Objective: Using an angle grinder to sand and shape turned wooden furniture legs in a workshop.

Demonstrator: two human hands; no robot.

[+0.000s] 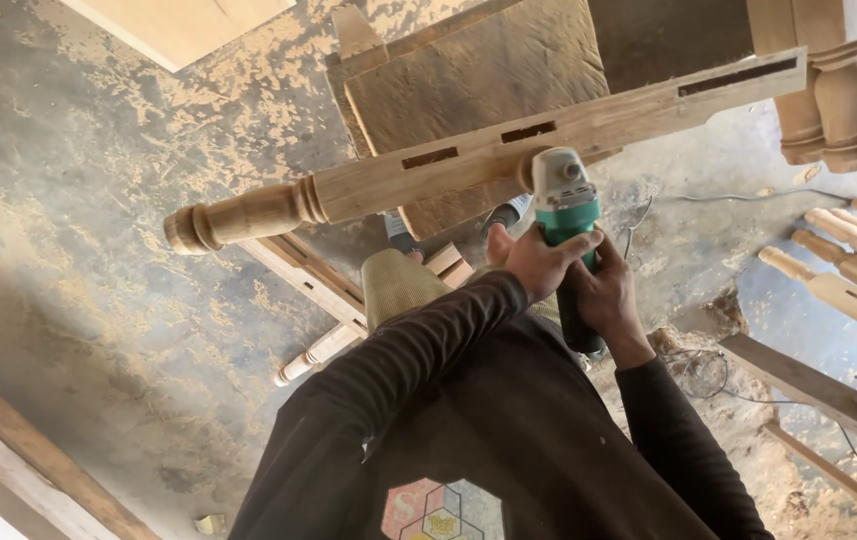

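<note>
A green and grey angle grinder (565, 205) is pressed with its head against the side of a long turned wooden leg (468, 165) that has rectangular mortise slots cut in it. My left hand (540, 262) wraps the grinder's green body from the left. My right hand (603, 295) grips the dark handle below it. Both sleeves are dark. The leg lies across a wooden block (478, 80), with its rounded turned end (193, 228) pointing left.
Sawdust covers the concrete floor (98, 250). More turned legs lie at the right (848, 265) and top right (838, 110). A framed wooden piece (328, 290) lies under the leg. Planks run along the lower left (28, 450) and lower right (818, 390), with a thin cable (728, 195) on the floor.
</note>
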